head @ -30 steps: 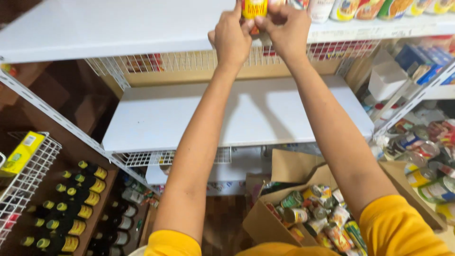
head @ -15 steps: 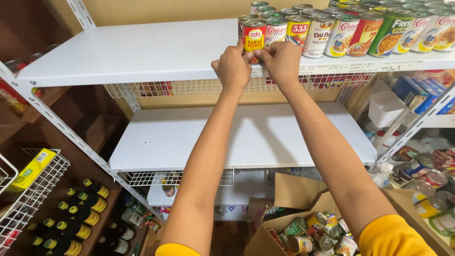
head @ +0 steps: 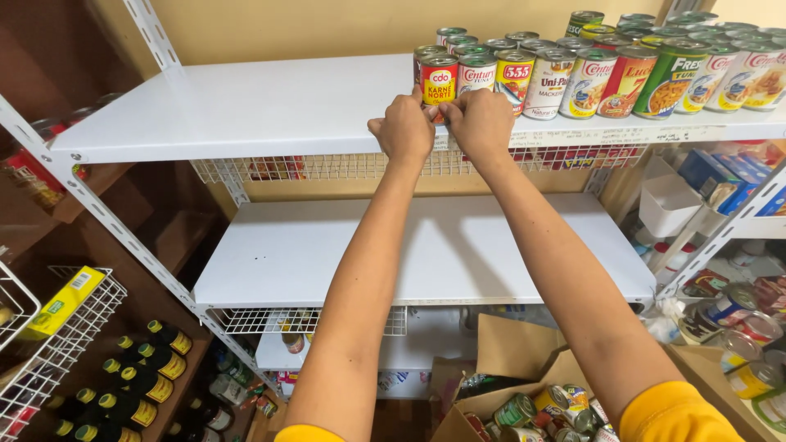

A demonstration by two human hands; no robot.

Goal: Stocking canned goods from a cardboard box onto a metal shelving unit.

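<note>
A red and yellow can (head: 439, 77) stands at the front edge of the white top shelf (head: 270, 106), at the left end of a row of cans (head: 622, 69). My left hand (head: 403, 131) and my right hand (head: 481, 121) are side by side at the shelf edge just below it. Both have curled fingers, and their fingertips pinch the can's base. My arms, in yellow sleeves, reach up from below. The can's lower rim is hidden behind my fingers.
Below is a bare white middle shelf (head: 426, 245). An open cardboard box (head: 524, 401) of mixed cans sits on the floor, with more loose cans (head: 737, 327) at the right. Dark bottles with yellow caps (head: 139, 376) and a wire basket (head: 57, 336) are at the lower left.
The can was held up in both hands above the shelf line; it now stands on the top shelf beside the row. The view has tilted up, so more of the shelf shows.
</note>
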